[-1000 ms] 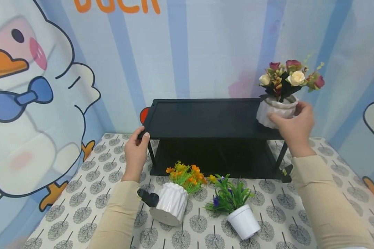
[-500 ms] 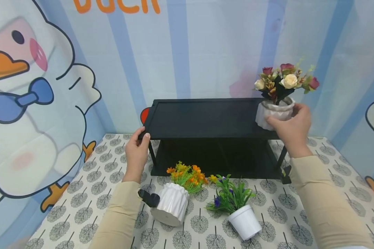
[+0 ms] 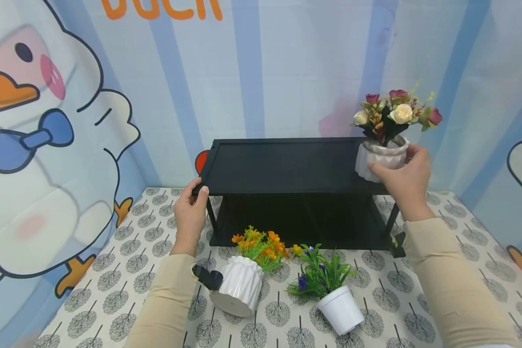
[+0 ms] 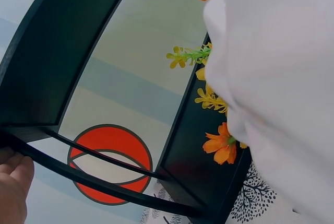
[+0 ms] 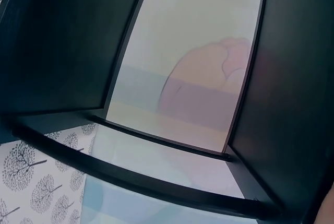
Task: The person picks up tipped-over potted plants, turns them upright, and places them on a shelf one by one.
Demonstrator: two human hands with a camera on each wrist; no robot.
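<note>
Dark red and cream roses (image 3: pixel 400 114) fill a white pot (image 3: pixel 367 162), grasped by the right hand (image 3: pixel 409 179) atop the black shelf's (image 3: pixel 278 164) right end; the left hand (image 3: pixel 190 210) pinches its near-left corner. A ribbed pot (image 3: pixel 239 285) of orange flowers (image 3: pixel 273 236) and a smooth pot (image 3: pixel 340 310) with purple flowers (image 3: pixel 302 281) lie on tree-print cloth (image 3: pixel 278 312) before a duck-print backdrop (image 3: pixel 287 67).

head view bright, soft-lit; wrist views dimmer, shelf (image 5: pixel 57 51) edges bowed

Head view: orange lettering (image 3: pixel 161 8) cut off, top; R hand (image 3: pixel 405 180) pt. hidden behind rose pot (image 3: pixel 374 158). L-wrist view: L hand (image 4: pixel 14 185) cropped, L edge. R-wrist view: R hand a sliver, lower R.
</note>
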